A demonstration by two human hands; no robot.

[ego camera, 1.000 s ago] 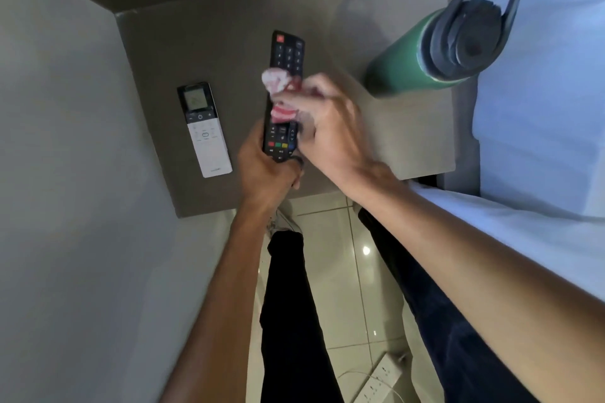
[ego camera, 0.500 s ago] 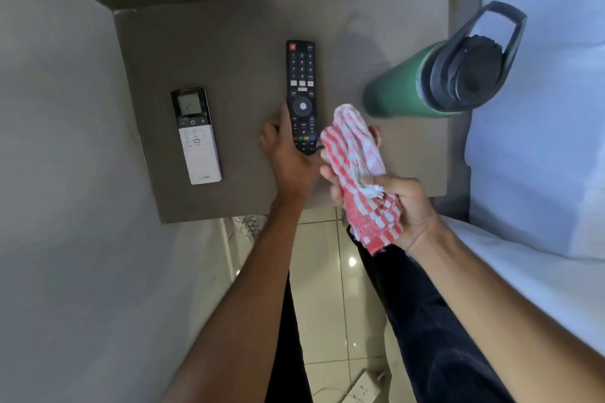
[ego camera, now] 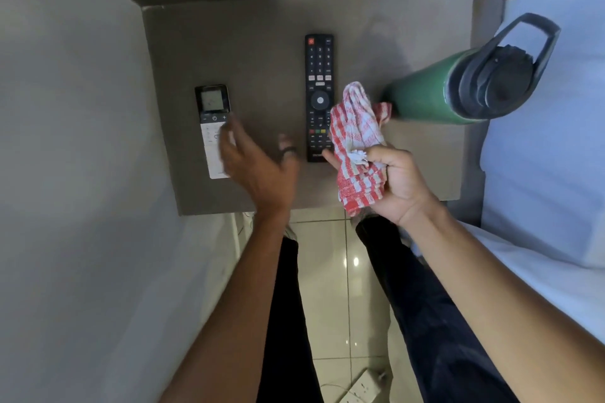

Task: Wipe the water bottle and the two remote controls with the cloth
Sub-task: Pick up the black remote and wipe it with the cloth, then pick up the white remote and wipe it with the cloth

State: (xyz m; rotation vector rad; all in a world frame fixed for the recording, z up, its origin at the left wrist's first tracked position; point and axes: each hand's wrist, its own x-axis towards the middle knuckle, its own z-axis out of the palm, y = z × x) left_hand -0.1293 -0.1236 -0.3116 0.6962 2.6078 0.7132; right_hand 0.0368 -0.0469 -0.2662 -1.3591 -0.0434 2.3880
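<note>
Remotes [ego camera: 319, 97] lengthwise (buttons up), parallel

Cloth [ego camera: 355, 144]: woven cotton-like fabric, red/white check, frayed threads at one corner, matt. Black remote [ego camera: 319, 95]: plastic, slight sheen, rubbery-looking btns. White remote [ego camera: 212, 127]: smooth plastic w/ glossy screen. Water bottle [ego camera: 425, 98]: green body, satin painted-metal look; lid [ego camera: 497, 75] dark grey matt plastic. Surface [ego camera: 245, 42]: beige, matt, smooth laminate look. Floor [ego camera: 327, 271]: glossy tiles, reflecting light.

Left hand [ego camera: 258, 170] spread wide, fingers apart; right hand [ego camera: 397, 181] curled tight.
</note>
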